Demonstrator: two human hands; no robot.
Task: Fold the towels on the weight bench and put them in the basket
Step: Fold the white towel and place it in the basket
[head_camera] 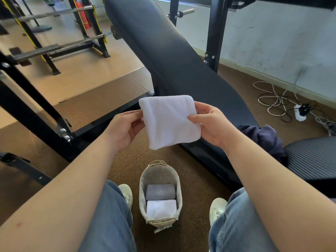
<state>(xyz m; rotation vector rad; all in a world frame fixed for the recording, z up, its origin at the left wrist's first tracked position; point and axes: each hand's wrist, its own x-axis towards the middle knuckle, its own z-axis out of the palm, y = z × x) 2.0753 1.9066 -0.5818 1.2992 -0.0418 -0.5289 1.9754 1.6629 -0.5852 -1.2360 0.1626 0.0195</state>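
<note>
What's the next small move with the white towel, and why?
Probably lower the white towel down into the basket. It looks fully folded, the left hand and right hand pinch its edges, and the basket sits below on the floor, holding two folded towels.

A: Site type?
B: Gym. Padded black weight bench [172, 60] runs straight beyond the fingers [135, 115].
A: Else?
B: Up and left of the fingers, steel bars [54, 14] on a black-and-yellow rack [91, 31]; black steel upright [216, 33] up and right.
</note>
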